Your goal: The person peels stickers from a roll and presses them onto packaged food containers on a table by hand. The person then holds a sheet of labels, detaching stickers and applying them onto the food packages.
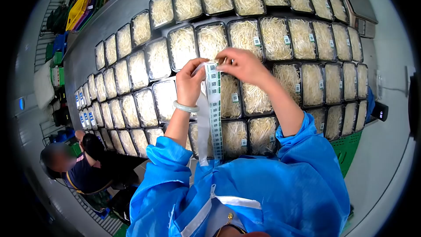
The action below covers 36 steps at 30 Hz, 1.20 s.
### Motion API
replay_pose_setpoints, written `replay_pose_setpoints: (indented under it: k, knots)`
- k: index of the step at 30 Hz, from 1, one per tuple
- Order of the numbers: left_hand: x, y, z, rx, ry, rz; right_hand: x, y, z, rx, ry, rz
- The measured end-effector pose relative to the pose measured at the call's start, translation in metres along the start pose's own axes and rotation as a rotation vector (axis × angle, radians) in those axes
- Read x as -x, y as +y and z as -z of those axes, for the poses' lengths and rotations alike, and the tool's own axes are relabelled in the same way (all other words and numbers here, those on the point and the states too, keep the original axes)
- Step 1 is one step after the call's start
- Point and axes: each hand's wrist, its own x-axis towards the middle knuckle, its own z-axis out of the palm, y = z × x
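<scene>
I'm seeing the left hand (pixel 189 83) pinching the sticker strip (pixel 215 109) near its top; the right hand (pixel 242 66) is curling its fingers there, can't tell if they're gripping a sticker. Strip is hanging over the sprout trays (pixel 219 13) toward the blue jacket (pixel 263 184). I'm flagging: loose white tape (pixel 203 136) alongside could tangle; uneven pulling could tear labels.
</scene>
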Motion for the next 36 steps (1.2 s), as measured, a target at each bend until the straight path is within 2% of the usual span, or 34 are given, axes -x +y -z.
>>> replay_pose_setpoints:
  k: [1, 2, 5, 6, 7, 9, 11, 15, 17, 19, 20, 23, 24, 25, 26, 28, 29, 31, 34, 36]
  knots:
    - [0.002, -0.003, 0.002, -0.053, -0.002, 0.026, 0.005, -0.007, -0.003, 0.18, -0.006, 0.129]
    - [0.004, -0.005, 0.004, -0.108, -0.003, 0.052, 0.007, -0.011, -0.003, 0.217, -0.008, 0.135]
    - [-0.017, -0.022, -0.001, -0.185, 0.033, 0.048, -0.019, 0.003, 0.031, 0.122, -0.124, -0.077]
    - [-0.016, -0.028, 0.004, -0.158, 0.043, 0.057, -0.029, 0.028, 0.035, -0.097, 0.059, -0.082]
    - [-0.022, -0.027, 0.006, -0.124, 0.05, 0.027, -0.047, 0.011, 0.061, -0.145, 0.208, -0.375]
    - [-0.022, -0.023, 0.01, -0.062, 0.061, -0.005, -0.087, 0.08, 0.099, -0.392, 0.575, -0.289]
    - [-0.02, -0.02, 0.008, -0.054, 0.052, -0.044, -0.12, 0.127, 0.127, -0.5, 0.786, -0.299]
    - [-0.028, -0.008, 0.001, 0.047, 0.088, -0.122, -0.166, 0.171, 0.147, -0.288, 0.825, -0.521]
    - [-0.031, -0.004, -0.002, 0.042, 0.138, -0.1, -0.175, 0.182, 0.152, 0.042, 0.735, -0.633]
    - [-0.036, -0.007, -0.001, 0.013, 0.142, -0.077, -0.176, 0.162, 0.15, 0.38, 0.683, -0.673]
    - [-0.039, -0.008, -0.003, 0.016, 0.146, -0.076, -0.174, 0.153, 0.154, 0.449, 0.609, -0.692]
    - [-0.045, -0.004, -0.008, -0.036, 0.172, -0.073, -0.167, 0.166, 0.162, 0.521, 0.568, -0.652]
    - [-0.047, -0.007, -0.008, 0.016, 0.143, -0.058, -0.17, 0.191, 0.167, 0.515, 0.504, -0.518]
    - [-0.052, -0.012, -0.009, 0.072, 0.11, -0.077, -0.167, 0.192, 0.166, 0.524, 0.541, -0.431]
    - [-0.05, -0.008, -0.012, 0.087, 0.109, -0.022, -0.16, 0.183, 0.163, 0.499, 0.544, -0.44]
    - [-0.05, 0.005, -0.018, 0.057, 0.079, -0.013, -0.147, 0.151, 0.152, 0.595, 0.72, -0.422]
    - [-0.047, 0.008, -0.021, 0.035, 0.055, 0.018, -0.137, 0.141, 0.147, 0.58, 0.687, -0.334]
    - [-0.052, 0.0, -0.022, 0.035, 0.028, 0.019, -0.133, 0.152, 0.14, 0.828, 0.576, -0.005]
    - [-0.053, -0.001, -0.026, 0.063, 0.035, 0.024, -0.122, 0.156, 0.128, 1.003, 0.513, -0.019]
    - [-0.054, 0.001, -0.029, 0.072, 0.043, 0.027, -0.116, 0.15, 0.126, 1.002, 0.458, -0.078]
